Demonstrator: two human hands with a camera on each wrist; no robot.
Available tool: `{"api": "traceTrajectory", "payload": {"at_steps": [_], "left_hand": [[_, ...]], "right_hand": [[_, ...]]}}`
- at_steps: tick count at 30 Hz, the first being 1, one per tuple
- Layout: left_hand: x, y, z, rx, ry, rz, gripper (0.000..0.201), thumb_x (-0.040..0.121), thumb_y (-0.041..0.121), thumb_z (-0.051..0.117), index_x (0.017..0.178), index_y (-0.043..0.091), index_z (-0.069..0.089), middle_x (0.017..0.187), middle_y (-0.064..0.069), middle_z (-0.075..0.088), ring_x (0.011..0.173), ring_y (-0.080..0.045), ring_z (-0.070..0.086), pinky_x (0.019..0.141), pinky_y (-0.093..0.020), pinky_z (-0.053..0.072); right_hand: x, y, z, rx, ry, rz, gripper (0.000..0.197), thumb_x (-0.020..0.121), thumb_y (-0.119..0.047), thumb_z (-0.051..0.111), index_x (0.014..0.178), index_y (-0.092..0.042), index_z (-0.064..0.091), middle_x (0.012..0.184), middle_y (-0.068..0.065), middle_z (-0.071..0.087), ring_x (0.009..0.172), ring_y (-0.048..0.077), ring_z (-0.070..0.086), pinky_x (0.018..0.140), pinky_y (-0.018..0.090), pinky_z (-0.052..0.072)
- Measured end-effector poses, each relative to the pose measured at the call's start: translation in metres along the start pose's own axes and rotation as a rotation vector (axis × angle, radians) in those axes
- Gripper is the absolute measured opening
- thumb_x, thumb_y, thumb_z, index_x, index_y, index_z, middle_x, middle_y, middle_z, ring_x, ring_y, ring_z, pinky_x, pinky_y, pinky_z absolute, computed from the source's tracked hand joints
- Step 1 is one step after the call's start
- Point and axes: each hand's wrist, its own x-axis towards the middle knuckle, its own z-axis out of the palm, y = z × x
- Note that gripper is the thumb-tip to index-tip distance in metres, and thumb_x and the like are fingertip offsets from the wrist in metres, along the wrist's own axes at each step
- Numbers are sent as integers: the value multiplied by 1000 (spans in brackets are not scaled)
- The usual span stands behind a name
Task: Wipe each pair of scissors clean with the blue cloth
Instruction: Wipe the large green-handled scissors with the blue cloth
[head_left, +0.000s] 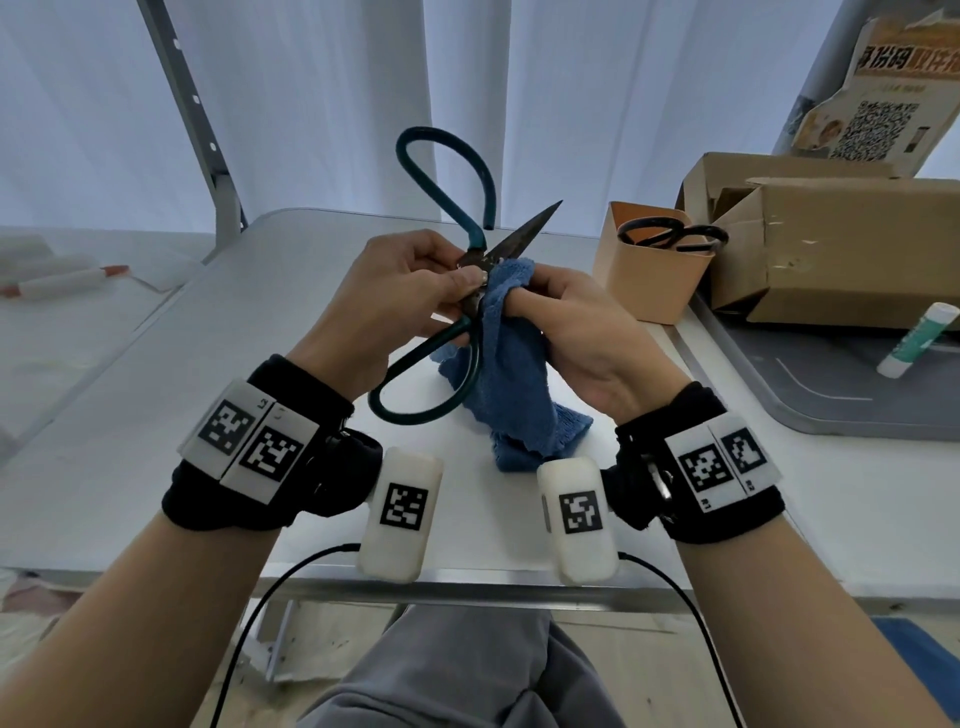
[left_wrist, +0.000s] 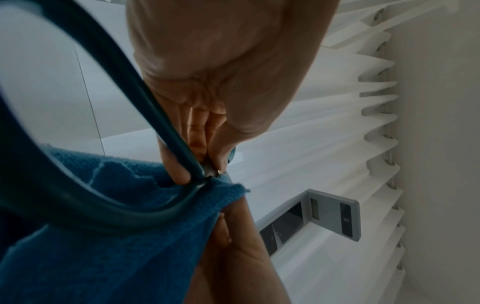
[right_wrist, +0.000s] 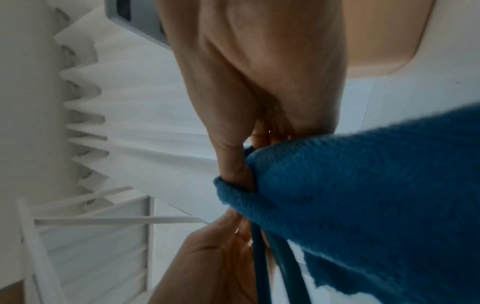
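Nearest the person, the blue cloth is hanging down over the white table, its lower folds trailing toward the near edge while its upper part is bunched over the right hand, whose fingers are curling into the fabric and pressing it against the pivot of the green-handled scissors. Just left of the cloth, the left hand is pinching those scissors at the pivot, thumb and fingertips closing on the metal, so both hands are meeting at the same spot. The scissors are standing spread open in the air above the table: one loop handle is hanging down in front of the cloth, the other is rising beyond it, and a bare dark blade is pointing up and to the right, past the cloth. That exposed edge looks like the main hazard, since a wipe driven toward it could slice the cloth or a fingertip, and a grip this narrow could let the blades swing shut on the fingers. Farther right of the cloth, an orange cup is holding black-handled scissors, apparently awaiting their turn.
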Motion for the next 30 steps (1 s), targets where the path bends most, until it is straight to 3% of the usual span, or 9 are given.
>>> {"api": "traceTrajectory", "payload": {"at_steps": [5, 10, 13, 16, 19, 23, 26, 30], "left_hand": [[-3, 1, 9, -4, 0, -2, 8, 94, 7, 66, 87, 6, 63, 86, -19, 66, 67, -19, 65, 58, -30, 58], [-1, 6, 8, 0, 11, 5, 6, 94, 7, 65, 89, 5, 64, 85, -16, 67, 64, -14, 65, 58, -27, 58], [-3, 5, 9, 23, -10, -9, 8, 94, 8, 65, 87, 7, 63, 87, -18, 68, 68, -16, 67, 60, -30, 59], [-4, 4, 9, 19, 2, -31, 9, 93, 8, 66, 86, 8, 61, 86, -16, 69, 70, -17, 67, 58, -27, 58], [-4, 4, 5, 6, -1, -77, 10, 92, 10, 67, 86, 9, 61, 86, -12, 69, 69, -16, 67, 58, -22, 56], [-5, 4, 2, -25, -3, -118, 10, 93, 10, 67, 88, 4, 61, 87, -14, 70, 67, -20, 71, 61, -24, 58], [-5, 5, 1, -52, -5, -141, 13, 92, 7, 66, 81, 6, 59, 85, -14, 69, 65, -22, 71, 61, -26, 58], [-4, 5, 1, -39, 6, -134, 17, 90, 3, 66, 77, 6, 56, 84, -16, 66, 62, -22, 69, 60, -29, 59]], "right_hand": [[-2, -3, 1, 114, -12, 30, 18, 96, 5, 54, 112, 8, 60, 101, 24, 66, 90, 38, 68, 87, 48, 59], [-3, 0, 4, 121, 46, 9, 11, 97, -3, 56, 101, -1, 66, 87, 16, 72, 73, 29, 71, 74, 39, 62], [-2, 0, 3, 64, 36, 10, 15, 94, 1, 54, 103, 0, 65, 83, 13, 71, 77, 30, 71, 81, 47, 61], [-1, 1, 0, 19, 7, 26, 21, 92, 5, 51, 105, -2, 66, 81, 8, 71, 78, 23, 70, 84, 43, 60], [-3, 4, -3, -13, 20, 24, 19, 96, -5, 57, 112, -1, 67, 97, 15, 73, 88, 25, 70, 87, 40, 59], [-6, 8, -3, -28, 28, -31, 22, 92, -10, 67, 113, -3, 68, 101, 16, 74, 87, 24, 73, 76, 32, 61], [-3, 12, -3, -145, 48, -84, 19, 88, -14, 73, 107, -11, 71, 101, 13, 75, 92, 22, 72, 85, 36, 60], [-1, 14, 0, -199, 30, -104, 28, 86, -13, 76, 112, -5, 70, 102, 13, 75, 95, 23, 72, 90, 38, 59]]}}
